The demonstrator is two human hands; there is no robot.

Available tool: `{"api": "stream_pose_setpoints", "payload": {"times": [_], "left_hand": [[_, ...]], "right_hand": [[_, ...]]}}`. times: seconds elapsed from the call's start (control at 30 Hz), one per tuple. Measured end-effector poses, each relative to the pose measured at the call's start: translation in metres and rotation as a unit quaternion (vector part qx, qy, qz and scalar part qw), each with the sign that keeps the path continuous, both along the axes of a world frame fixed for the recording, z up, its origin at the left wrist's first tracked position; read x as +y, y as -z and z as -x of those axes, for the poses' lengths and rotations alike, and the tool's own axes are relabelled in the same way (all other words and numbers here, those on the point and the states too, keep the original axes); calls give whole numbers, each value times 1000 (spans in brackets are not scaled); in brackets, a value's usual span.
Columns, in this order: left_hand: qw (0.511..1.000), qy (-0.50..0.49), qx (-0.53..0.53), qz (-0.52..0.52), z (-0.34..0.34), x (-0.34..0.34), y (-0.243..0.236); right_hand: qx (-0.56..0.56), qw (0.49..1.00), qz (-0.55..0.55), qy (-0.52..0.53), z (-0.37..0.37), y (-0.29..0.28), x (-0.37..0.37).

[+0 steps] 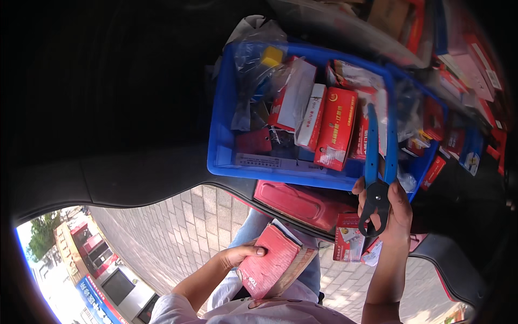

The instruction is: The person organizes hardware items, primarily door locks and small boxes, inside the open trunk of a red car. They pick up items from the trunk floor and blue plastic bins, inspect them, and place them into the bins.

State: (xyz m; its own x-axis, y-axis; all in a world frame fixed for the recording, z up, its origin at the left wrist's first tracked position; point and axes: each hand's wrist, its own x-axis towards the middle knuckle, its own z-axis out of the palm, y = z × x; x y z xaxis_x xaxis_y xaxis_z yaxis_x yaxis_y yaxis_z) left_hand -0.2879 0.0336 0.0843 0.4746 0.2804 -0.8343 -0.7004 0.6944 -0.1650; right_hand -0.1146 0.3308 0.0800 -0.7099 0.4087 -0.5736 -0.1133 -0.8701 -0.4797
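Note:
My left hand (244, 256) grips a worn red cardboard box (272, 262) low in front of me, thumb across its top face. In my right hand (398, 208), held by the black head, is a pair of cable cutters (371, 156). Their two blue handles point away from me, spread a little, over the right part of a blue plastic bin (286, 181). Inside that bin stand a red box (339, 124), a red-and-white box (312, 116) and other cartons. A crumpled clear plastic bag (245, 100) and a small yellow piece (272, 56) lie at its left.
The bin sits in a dark vehicle trunk above a red body panel (302, 205). Another red-and-white carton (348, 237) rests near the trunk edge. More red packages (433, 173) crowd the right, with a translucent container (356, 32) behind. Paving (172, 232) shows below.

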Motion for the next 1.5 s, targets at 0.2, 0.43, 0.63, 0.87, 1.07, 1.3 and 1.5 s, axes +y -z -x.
{"api": "stream_pose_setpoints", "payload": {"times": [0.2, 0.43, 0.63, 0.87, 1.07, 1.3, 1.5], "left_hand": [[996, -81, -27, -40, 9, -54, -4], [987, -156, -6, -23, 26, -114, 13], [980, -199, -14, -1, 33, -149, 26], [983, -181, -1, -32, 60, -133, 16], [980, -199, -13, -27, 74, -152, 29], [982, -185, -42, -14, 96, -145, 43], [984, -171, -41, -20, 101, -133, 38]], "right_hand": [[10, 978, -29, -206, 138, -27, -30], [65, 958, 181, -211, 251, 26, -49], [33, 961, 216, -172, 332, 40, -107], [-98, 979, 116, -137, 404, 91, -141], [16, 979, 97, -178, 378, 84, -141], [67, 977, 115, -168, 352, 69, -122], [-20, 962, 145, -231, 382, 78, -122]]}}
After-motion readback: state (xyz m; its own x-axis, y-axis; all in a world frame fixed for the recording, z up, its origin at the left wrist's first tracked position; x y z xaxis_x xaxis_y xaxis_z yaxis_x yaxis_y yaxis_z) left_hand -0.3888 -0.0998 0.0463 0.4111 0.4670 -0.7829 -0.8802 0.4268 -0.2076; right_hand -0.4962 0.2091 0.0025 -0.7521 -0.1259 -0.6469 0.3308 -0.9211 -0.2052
